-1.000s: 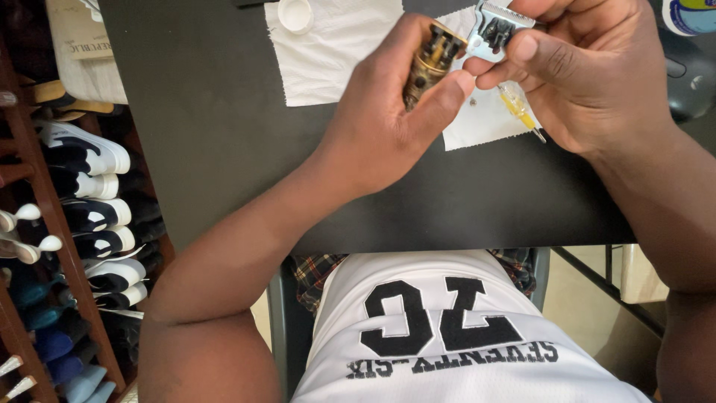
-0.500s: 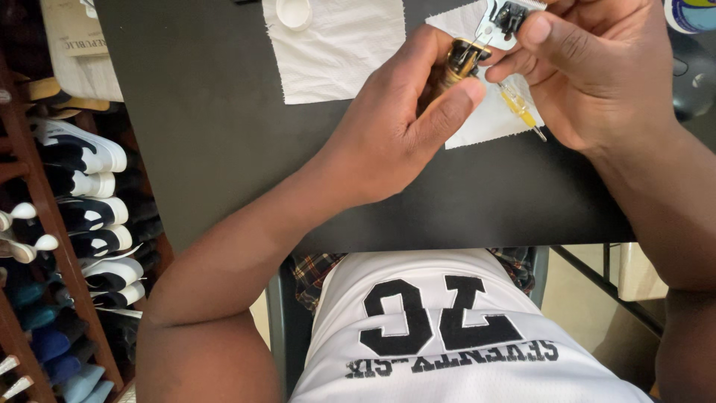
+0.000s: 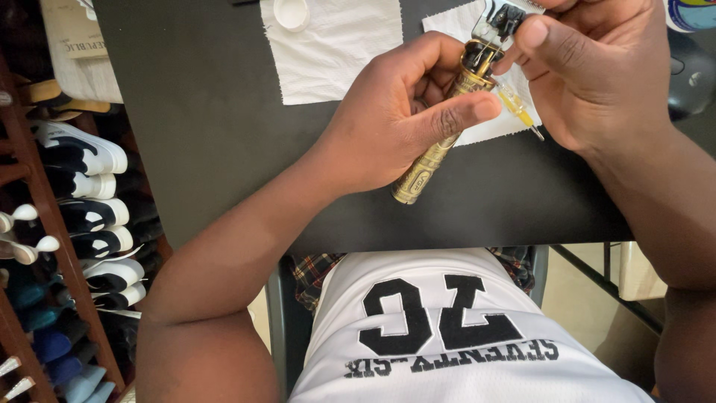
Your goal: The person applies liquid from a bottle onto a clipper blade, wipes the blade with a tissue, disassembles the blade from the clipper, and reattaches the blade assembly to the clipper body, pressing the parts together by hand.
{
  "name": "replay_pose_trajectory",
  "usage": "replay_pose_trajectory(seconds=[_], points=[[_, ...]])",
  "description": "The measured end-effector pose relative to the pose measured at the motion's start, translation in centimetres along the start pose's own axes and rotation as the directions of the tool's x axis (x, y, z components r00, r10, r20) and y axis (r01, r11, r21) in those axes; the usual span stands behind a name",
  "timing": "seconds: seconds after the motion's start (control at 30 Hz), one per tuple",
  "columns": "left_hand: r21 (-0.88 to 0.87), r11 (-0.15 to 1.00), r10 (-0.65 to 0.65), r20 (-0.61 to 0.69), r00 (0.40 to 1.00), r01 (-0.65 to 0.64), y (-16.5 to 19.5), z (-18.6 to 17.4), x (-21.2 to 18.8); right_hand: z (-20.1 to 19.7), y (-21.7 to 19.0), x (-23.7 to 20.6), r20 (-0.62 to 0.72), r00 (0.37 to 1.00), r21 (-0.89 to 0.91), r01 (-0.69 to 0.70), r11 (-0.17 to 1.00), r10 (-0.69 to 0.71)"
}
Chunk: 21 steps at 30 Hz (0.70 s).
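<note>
Having tilted further since before, gold trimmer (image 3: 436, 145) slanting from near-left base to far-right head above the tabletop (image 3: 201, 134), left hand (image 3: 388, 123) closed around it, right hand (image 3: 589, 71) pinching the clear guard (image 3: 498, 21).

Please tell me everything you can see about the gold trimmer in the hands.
The trimmer is a slim gold tube, metal by its look, with embossed patterning. It tilts over the black table, head up and away. The left hand grips its body; the right hand pinches the dark, clear-cased head.
</note>
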<state>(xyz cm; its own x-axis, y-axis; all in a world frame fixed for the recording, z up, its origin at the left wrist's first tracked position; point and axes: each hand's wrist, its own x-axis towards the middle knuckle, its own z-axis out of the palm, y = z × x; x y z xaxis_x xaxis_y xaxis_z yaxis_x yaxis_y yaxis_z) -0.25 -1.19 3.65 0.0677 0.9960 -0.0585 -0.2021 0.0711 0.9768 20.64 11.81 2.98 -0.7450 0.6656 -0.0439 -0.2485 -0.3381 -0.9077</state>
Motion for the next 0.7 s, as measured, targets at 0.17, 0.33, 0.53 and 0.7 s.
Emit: replay_pose_trajectory(seconds=[0.17,0.33,0.53,0.7], points=[[0.032,0.999,-0.012,-0.019,1.000,0.012,0.07,-0.02,0.07,0.27,0.11,0.10,0.000,1.000,0.058,0.014,0.998,-0.014],[-0.006,1.000,-0.006,-0.014,1.000,0.006,0.02,-0.01,0.11,0.35,0.02,0.24,0.036,0.998,0.041,0.041,0.998,-0.042],[-0.011,1.000,-0.003,-0.006,1.000,0.003,-0.09,-0.07,0.17,0.23,0.14,-0.06,-0.002,1.000,0.017,0.025,1.000,-0.025],[-0.056,0.998,0.001,0.003,1.000,0.000,-0.11,-0.01,0.10,-0.05,0.12,0.13,0.004,0.999,-0.014,0.038,0.999,-0.038]])
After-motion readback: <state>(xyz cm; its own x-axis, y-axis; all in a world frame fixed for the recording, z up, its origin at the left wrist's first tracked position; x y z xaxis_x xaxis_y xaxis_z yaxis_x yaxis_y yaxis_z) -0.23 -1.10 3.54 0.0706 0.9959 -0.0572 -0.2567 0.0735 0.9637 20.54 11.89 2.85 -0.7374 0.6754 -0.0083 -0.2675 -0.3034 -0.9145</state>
